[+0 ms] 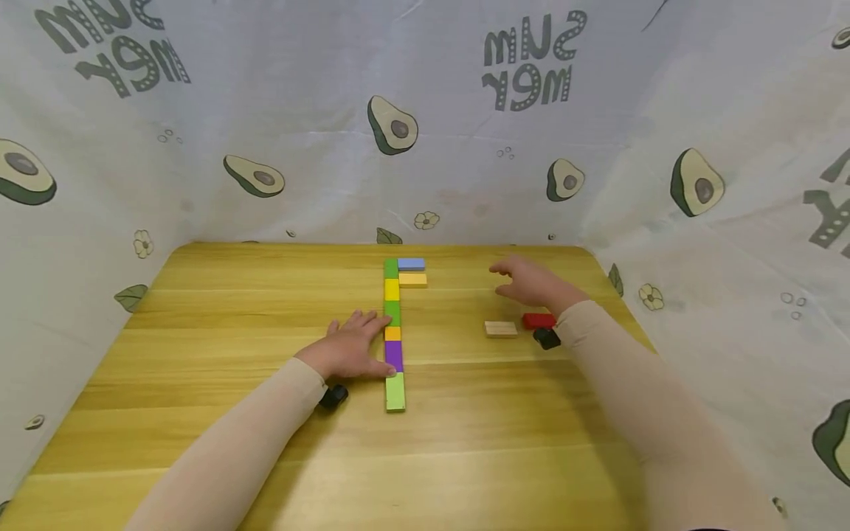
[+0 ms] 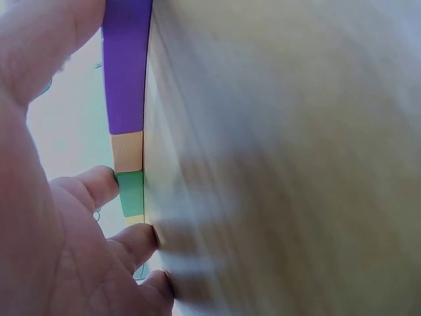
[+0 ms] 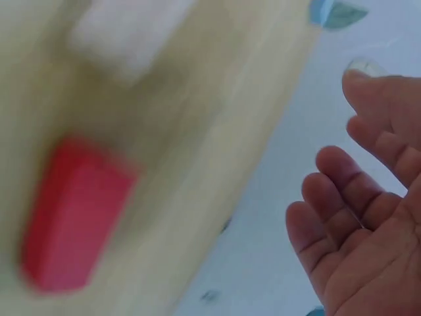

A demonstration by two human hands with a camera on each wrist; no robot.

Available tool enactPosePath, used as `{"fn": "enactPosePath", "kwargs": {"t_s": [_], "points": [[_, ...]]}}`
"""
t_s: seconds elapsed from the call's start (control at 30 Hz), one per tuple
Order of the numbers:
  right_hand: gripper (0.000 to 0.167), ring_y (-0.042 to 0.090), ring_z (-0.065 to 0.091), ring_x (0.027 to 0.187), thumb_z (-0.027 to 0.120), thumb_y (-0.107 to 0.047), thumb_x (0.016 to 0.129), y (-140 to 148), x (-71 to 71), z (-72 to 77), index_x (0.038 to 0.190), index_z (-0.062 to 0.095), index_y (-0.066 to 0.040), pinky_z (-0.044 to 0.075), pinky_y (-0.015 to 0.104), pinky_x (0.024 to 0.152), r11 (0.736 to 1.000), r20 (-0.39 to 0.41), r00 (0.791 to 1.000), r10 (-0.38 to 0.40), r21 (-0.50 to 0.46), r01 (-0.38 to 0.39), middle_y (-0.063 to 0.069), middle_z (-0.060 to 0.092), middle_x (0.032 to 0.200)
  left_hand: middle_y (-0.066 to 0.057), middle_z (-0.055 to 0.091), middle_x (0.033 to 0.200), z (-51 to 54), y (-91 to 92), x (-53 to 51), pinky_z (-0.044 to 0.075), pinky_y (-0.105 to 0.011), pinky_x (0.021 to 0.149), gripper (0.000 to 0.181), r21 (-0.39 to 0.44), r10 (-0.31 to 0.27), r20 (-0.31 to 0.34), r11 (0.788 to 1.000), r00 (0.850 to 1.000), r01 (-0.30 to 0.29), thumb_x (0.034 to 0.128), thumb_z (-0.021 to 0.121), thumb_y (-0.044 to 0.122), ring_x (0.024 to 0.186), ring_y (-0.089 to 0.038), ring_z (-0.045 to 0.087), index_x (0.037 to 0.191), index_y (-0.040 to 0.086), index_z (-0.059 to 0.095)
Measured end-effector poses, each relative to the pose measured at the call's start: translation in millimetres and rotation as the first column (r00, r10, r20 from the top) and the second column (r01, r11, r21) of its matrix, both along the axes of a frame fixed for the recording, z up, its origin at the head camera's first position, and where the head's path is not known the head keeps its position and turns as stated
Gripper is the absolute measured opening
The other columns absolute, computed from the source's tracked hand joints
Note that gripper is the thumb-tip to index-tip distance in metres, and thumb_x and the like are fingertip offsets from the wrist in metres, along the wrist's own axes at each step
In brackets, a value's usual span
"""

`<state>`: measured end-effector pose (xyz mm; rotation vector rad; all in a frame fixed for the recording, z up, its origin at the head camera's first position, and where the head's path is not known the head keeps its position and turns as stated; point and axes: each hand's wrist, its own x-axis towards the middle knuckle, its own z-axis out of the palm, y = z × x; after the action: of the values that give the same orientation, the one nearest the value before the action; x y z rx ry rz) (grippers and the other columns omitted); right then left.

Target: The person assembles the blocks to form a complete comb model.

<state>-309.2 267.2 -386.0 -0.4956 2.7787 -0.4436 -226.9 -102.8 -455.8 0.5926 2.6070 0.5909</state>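
Observation:
A straight row of colored blocks runs away from me down the middle of the table. It has a light green block [image 1: 395, 394] nearest, then purple [image 1: 394, 355], orange [image 1: 393, 334], green [image 1: 393, 311], yellow [image 1: 392, 289] and green [image 1: 391, 268]. My left hand [image 1: 347, 350] lies along the row's left side with fingers spread, thumb and a fingertip touching it. Against the far right side sit a blue block [image 1: 411, 264] and a pale orange block [image 1: 413, 280]. Holding nothing, my right hand [image 1: 531, 282] hovers beyond a red block [image 1: 538, 321] and a plain wooden block [image 1: 501, 330], fingers loosely bent.
The wooden table [image 1: 199, 317] ends at a white cloth [image 1: 319, 192] printed with avocados, which hangs behind it and along both sides. A black wrist camera [image 1: 333, 397] is on the left wrist, another black camera [image 1: 547, 338] on the right.

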Motion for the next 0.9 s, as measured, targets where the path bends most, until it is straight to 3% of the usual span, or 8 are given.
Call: {"fn": "enactPosePath", "kwargs": {"t_s": [0.17,0.33,0.6,0.9], "points": [[0.051,0.05,0.051,0.139,0.064,-0.016,0.104,36.1,16.1,-10.8,0.15,0.054,0.003,0.044,0.063,0.115,0.999,0.042,0.999,-0.019,0.048,0.017,0.031,0.055,0.149,-0.01,0.019,0.177,-1.6,-4.4,-2.0,0.004,-0.075,0.125,0.107,-0.003,0.006,-0.017,1.0,1.0,-0.006,0.0847,0.079,0.065,0.165,-0.04,0.007,0.169,0.026,0.026],[0.053,0.052,0.05,0.14,0.068,-0.02,0.103,53.6,26.7,-23.4,0.149,0.056,0.002,0.045,0.063,0.113,0.999,0.096,0.995,-0.028,0.047,0.023,0.03,0.057,0.149,-0.01,0.019,0.177,-3.4,-6.2,-3.0,0.005,-0.076,0.125,0.107,-0.002,0.01,-0.023,1.0,1.0,-0.01,0.0839,0.079,0.065,0.165,-0.041,0.008,0.169,0.025,0.027],[0.048,0.035,0.065,0.106,0.076,-0.011,0.091,85.8,33.5,-43.9,0.135,0.063,0.005,0.053,0.053,0.097,0.998,0.082,0.995,-0.052,0.035,0.049,0.027,0.069,0.126,-0.011,0.019,0.177,-1.9,-2.9,-2.2,0.004,-0.076,0.125,0.107,0.004,0.001,-0.011,1.0,1.0,-0.001,0.0849,0.079,0.065,0.164,-0.042,0.007,0.169,0.025,0.027],[0.04,0.032,0.062,0.103,0.074,-0.014,0.095,95.5,37.9,-52.3,0.132,0.066,-0.001,0.05,0.052,0.097,0.995,0.083,0.992,-0.093,-0.033,0.096,0.023,0.069,0.124,-0.012,0.019,0.177,-0.1,-0.7,-1.1,0.004,-0.077,0.125,0.106,0.007,0.0,-0.007,1.0,1.0,0.0,0.0851,0.079,0.064,0.164,-0.043,0.007,0.169,0.025,0.027]]}}
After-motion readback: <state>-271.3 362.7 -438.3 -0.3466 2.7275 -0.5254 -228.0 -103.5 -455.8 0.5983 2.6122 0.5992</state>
